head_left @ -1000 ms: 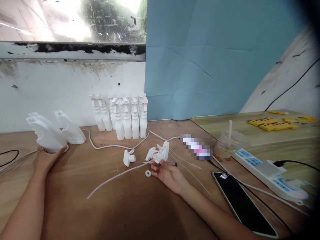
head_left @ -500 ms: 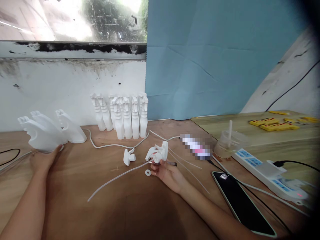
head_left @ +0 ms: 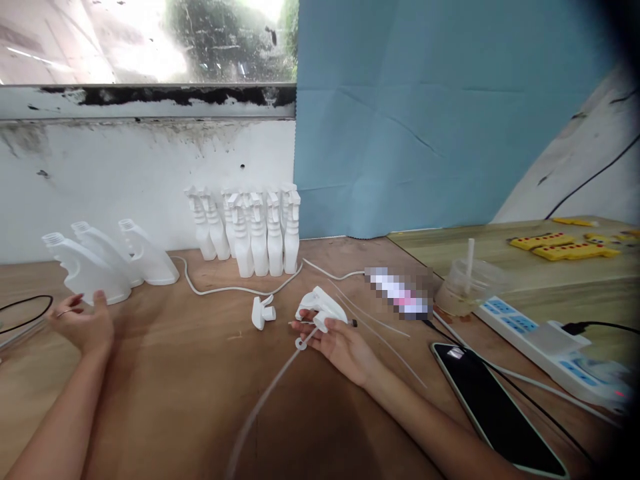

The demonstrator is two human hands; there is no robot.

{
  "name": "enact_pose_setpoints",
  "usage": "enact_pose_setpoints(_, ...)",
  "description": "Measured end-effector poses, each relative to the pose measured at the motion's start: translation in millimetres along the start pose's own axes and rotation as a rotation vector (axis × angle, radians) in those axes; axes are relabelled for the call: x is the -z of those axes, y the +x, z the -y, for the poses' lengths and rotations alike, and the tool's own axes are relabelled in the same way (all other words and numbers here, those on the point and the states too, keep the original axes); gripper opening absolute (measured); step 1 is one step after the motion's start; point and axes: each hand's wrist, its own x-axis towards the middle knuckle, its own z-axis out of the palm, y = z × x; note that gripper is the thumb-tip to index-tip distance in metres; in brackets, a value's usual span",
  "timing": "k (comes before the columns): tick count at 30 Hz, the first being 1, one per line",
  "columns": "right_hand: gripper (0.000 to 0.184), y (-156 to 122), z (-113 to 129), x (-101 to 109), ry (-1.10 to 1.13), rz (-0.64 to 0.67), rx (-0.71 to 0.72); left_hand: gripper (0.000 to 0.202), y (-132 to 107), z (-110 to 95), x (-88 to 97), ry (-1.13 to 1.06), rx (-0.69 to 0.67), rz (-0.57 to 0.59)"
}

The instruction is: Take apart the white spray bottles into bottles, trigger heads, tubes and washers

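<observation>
Open tabletop (head_left: 170, 393) between left hand (head_left: 85, 328) and tube (head_left: 273, 386), spray bottles (head_left: 259, 248) blocking behind

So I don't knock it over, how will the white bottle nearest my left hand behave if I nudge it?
The bottle may tip, since its neck leans well to one side. It's probably light for its size, as it looks like plastic. Rolling seems unlikely, since it stands base-down on the table.

Here on my right lies a phone (head_left: 493, 410), screen dark, near the white power strip (head_left: 515, 323), and just beside that sits my clear cup (head_left: 456, 293), straw (head_left: 470, 257) poking up! Behind, yellow pieces (head_left: 575, 251) on pale wood, and a blue cloth (head_left: 415, 120) hangs beside the bright window (head_left: 150, 40).
</observation>
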Motion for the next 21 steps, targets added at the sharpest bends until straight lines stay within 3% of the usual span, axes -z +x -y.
enact_pose_setpoints(2, 0.025, 0, 2, 1, 0.022, -0.017, -0.029, 0.03, -17, -10, -6.4, -0.082, -0.025, -0.08)
enact_pose_setpoints(7, 0.02, -1, 5, 3, 0.057, -0.04, -0.041, 0.025, -101, -59, -20.1, -0.263, -0.235, 0.179)
enact_pose_setpoints(11, 0.027, -3, 5, -2, -0.043, 0.0, -0.108, 0.019, -173, -110, -17.7, -0.672, -0.388, 0.669)
enact_pose_setpoints(13, 0.026, -5, 4, -6, -0.1, -0.013, -0.14, 0.023, -198, -131, -16.5, -0.835, -0.394, 0.843)
enact_pose_setpoints(17, 0.033, -8, -2, -9, -0.223, -0.057, -0.206, 0.05, -219, -153, -14.9, -1.042, -0.307, 1.101)
enact_pose_setpoints(21, 0.042, -11, -8, -8, -0.399, -0.07, -0.25, 0.044, -219, -154, -9.5, -1.097, -0.265, 1.255)
